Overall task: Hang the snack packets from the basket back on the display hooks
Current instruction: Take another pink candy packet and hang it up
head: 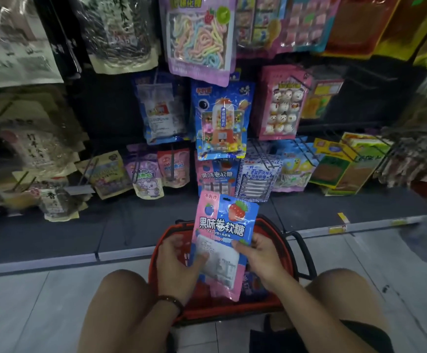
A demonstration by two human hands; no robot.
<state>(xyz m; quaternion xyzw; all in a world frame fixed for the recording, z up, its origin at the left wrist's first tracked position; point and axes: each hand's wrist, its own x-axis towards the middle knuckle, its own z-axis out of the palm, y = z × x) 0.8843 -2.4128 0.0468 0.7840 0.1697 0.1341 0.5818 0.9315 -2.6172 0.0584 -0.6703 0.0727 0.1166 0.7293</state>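
Above the red basket [287,253] holding more packets, both hands' fingers grip a pink-blue candy packet [223,240]

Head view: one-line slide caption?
Both hands hold a pink-and-blue candy packet above the red basket, facing matching hung packets.

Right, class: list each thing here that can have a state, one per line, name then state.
pink and blue packet: held upright above the basket, not yet hung.
left hand: gripping the packet's lower left edge.
right hand: gripping the packet's lower right edge.
red basket: on the floor between the knees, more packets inside.
matching packets on hook: hanging.
gumball-machine packet: hanging.
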